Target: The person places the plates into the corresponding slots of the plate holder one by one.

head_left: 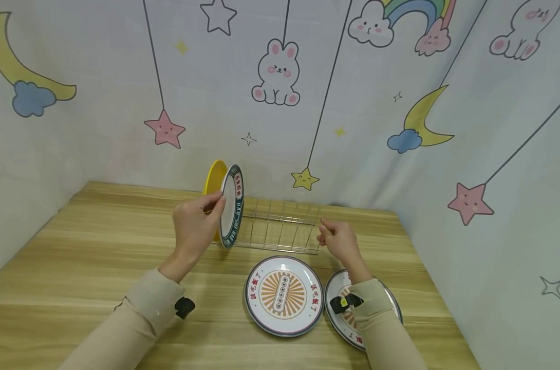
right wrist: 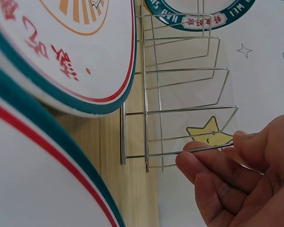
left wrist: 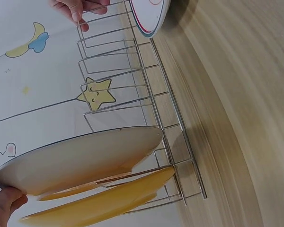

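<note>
My left hand (head_left: 194,228) pinches the near edge of a white plate with a dark green patterned rim (head_left: 230,208), which stands on edge at the left end of a wire dish rack (head_left: 280,250). Just left of it a yellow plate (head_left: 215,177) stands upright in the rack; in the left wrist view the yellow plate (left wrist: 104,198) leans between wires. At the rack's right end my right hand (head_left: 342,240) pinches the end wire between thumb and fingers, clearest in the right wrist view, where the right hand (right wrist: 236,175) holds the wire tip.
A white plate with an orange sunburst (head_left: 284,293) lies flat in front of the rack. To its right another white plate (head_left: 391,303) lies partly under my right forearm. A curtain (head_left: 215,92) printed with stars and rabbits hangs behind the wooden table (head_left: 99,246).
</note>
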`<state>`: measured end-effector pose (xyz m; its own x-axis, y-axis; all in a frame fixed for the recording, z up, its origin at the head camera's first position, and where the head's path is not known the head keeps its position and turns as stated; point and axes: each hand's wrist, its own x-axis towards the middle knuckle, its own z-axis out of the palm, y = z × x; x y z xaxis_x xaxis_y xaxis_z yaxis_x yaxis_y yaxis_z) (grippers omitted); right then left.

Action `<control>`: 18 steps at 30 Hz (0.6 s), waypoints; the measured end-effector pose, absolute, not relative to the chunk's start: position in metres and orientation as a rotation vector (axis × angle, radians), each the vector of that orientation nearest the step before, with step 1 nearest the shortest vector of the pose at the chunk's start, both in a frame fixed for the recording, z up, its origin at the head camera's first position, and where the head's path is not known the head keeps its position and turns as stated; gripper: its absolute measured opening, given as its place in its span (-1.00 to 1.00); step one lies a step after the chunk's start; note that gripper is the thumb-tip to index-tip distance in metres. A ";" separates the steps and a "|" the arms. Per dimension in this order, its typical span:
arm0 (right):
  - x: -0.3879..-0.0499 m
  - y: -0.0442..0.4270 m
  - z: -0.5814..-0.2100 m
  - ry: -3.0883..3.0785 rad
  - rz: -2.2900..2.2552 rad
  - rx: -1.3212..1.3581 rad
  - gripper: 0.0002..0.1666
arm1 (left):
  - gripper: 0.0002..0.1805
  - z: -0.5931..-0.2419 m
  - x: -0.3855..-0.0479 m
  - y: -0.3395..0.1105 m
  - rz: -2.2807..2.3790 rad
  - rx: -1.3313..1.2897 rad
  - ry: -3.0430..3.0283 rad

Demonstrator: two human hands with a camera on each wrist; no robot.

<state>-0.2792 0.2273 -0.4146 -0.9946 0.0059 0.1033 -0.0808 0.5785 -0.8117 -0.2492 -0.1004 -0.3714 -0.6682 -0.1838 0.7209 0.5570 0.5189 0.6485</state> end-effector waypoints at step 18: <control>-0.276 0.225 -0.411 -2.729 1.349 0.052 -0.57 | -0.79 -0.367 -0.251 -0.104 -1.187 -0.294 -2.073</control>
